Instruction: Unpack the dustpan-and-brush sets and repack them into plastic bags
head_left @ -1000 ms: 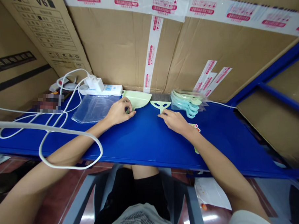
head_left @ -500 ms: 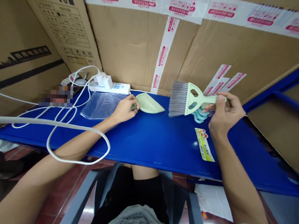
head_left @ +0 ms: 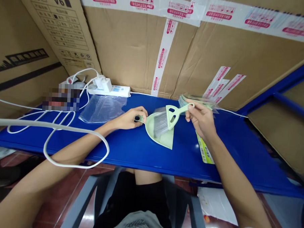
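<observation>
My left hand [head_left: 133,118] is closed on the handle of a pale green dustpan [head_left: 168,140], whose open edge faces right over the blue table. In my right hand [head_left: 200,118] is a small green hand brush [head_left: 172,117], gripped by the end of its handle. The brush's grey bristles, slightly blurred, point left and lie over the dustpan's hollow; whether they touch it I cannot tell. Beside my right forearm a yellow-green label card [head_left: 205,153] lies on the table, partly covered. Behind my right hand are clear-wrapped, pale green items [head_left: 186,99], partly hidden.
A white power strip [head_left: 121,91] with plugs stands at the back left, near a clear plastic bag [head_left: 102,108]. White cables [head_left: 76,125] loop across the left side. Large cardboard boxes [head_left: 134,52] wall the back of the blue table [head_left: 140,153]. A blue metal frame [head_left: 276,89] rises at the right.
The brush has moved left and down, from the right of the dustpan to over it. The dustpan has turned and shifted right and nearer, its open side now facing right.
</observation>
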